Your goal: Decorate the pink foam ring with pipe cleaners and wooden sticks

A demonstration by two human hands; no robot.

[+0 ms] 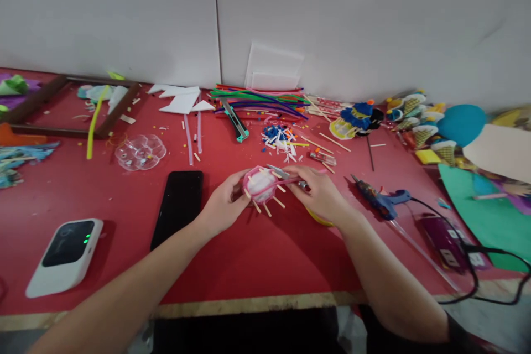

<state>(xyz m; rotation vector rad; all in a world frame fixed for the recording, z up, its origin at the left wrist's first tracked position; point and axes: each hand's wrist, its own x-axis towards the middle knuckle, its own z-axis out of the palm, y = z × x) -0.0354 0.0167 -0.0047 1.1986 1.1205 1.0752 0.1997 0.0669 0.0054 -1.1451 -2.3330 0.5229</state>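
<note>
My left hand grips a small round craft piece by its left side. The piece has a white centre, a pink fuzzy rim and several short wooden sticks pointing outward. A pink pipe cleaner runs from its rim to my right hand. My right hand is closed around scissors, their metal blades pointing left at the piece's upper edge. A yellow curved part, seemingly their handle, shows below the palm. My right fingertips are partly hidden, and I cannot tell whether the blades touch the pipe cleaner.
A black phone and a white device lie left. Behind are pipe cleaners, a utility knife and cut scraps. A glue gun with a cord, a purple box and green paper lie right.
</note>
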